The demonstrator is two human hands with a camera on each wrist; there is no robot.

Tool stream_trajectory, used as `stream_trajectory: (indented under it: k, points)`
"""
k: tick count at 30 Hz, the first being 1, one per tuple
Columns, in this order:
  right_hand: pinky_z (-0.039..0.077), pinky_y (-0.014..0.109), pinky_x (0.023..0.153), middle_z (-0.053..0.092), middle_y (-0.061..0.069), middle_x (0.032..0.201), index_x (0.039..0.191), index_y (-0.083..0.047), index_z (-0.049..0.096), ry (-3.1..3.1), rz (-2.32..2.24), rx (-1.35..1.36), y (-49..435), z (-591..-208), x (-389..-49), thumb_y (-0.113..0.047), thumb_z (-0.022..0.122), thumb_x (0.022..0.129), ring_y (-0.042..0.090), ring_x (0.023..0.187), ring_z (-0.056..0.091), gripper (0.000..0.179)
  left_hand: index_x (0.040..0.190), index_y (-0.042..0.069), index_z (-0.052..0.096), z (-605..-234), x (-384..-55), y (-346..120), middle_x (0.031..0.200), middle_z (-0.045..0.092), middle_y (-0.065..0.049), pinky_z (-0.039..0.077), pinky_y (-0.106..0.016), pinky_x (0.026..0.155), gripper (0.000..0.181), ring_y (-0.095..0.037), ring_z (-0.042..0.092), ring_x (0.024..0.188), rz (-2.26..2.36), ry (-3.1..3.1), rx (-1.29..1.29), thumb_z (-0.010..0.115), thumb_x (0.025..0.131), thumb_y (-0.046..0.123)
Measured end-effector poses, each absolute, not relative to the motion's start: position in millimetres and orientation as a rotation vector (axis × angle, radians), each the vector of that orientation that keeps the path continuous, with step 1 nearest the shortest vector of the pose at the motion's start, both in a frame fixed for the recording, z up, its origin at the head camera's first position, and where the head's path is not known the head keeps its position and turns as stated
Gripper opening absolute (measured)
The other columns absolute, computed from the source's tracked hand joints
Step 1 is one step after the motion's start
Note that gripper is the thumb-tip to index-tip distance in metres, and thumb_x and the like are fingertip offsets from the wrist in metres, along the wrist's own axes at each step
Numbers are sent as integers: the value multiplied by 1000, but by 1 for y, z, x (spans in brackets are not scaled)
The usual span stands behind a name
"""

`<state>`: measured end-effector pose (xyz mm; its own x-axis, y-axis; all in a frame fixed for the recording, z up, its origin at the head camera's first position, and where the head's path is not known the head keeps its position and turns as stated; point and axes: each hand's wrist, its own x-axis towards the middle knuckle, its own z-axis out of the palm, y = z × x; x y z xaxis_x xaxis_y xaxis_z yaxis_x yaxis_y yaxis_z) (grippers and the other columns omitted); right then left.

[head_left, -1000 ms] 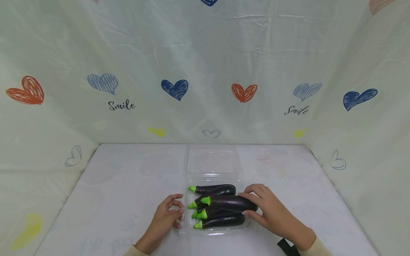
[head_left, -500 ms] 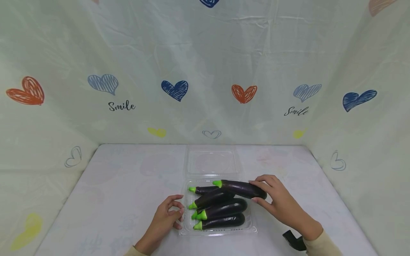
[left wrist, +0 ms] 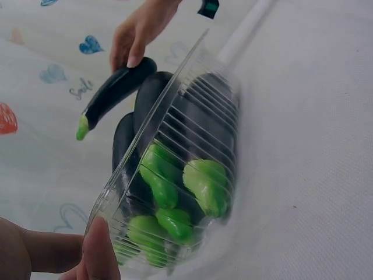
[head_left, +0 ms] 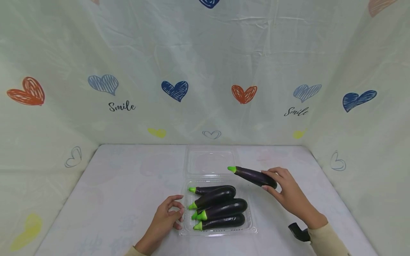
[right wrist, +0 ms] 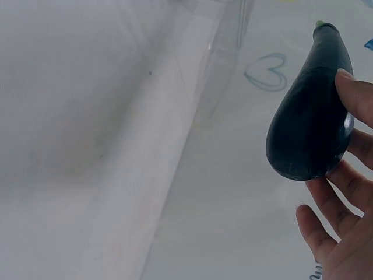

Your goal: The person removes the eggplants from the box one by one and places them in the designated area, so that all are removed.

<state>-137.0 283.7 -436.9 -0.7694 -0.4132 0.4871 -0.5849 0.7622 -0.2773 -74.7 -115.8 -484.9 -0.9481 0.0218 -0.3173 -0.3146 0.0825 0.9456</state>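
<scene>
Held eggplant: The dark purple eggplant (head_left: pixel 253 177) is in your right hand (head_left: pixel 290 193), its green stem end pointing out beyond your fingers, toward the open lid (head_left: pixel 211 161) in the head view.
Right fingers: You grip it near the rounded end, thumb on one side and fingers opposite; the right wrist view shows the outermost finger standing off the skin.
Height: The left wrist view shows it up against the heart-printed cloth (head_left: pixel 205 53), apart from the packed eggplants (head_left: pixel 221 208).
Left fingers: Your left hand (head_left: pixel 164 217) sits at the left edge of the clear clamshell container (head_left: pixel 224 233), fingers bent, thumb at the rim; you cannot tell whether they pinch it.
Packed eggplants: They lie in the container, green ends toward your left fingers, some resting on others.
Lid: It lies folded back on the table (head_left: pixel 128 170), on the far side of the container.
Right wrist: A black strap piece (head_left: pixel 298 233) shows beside your beige sleeve (head_left: pixel 328 240).
</scene>
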Motion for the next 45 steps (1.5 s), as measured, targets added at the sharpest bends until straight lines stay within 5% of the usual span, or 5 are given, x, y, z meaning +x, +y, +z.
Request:
stream_trajectory:
  k: [20,45]
  points:
    - [51,56,86,65,18,117,127,5,70,-2643,599,629,310,-447,-166,-2,86,85,41,110,59,45,144,-4,50,-486,-76,-116,108,59,-9,56,-29,55,47,-19,61,76,1936,2114,-302,63,99,-7]
    - [51,56,84,63,26,119,131,9,66,-2796,570,527,328,-474,-212,-6,80,92,45,107,58,43,144,-6,49,-486,-75,-117,106,60,-10,56,-29,55,48,-18,61,74,1961,2076,-295,64,99,-6]
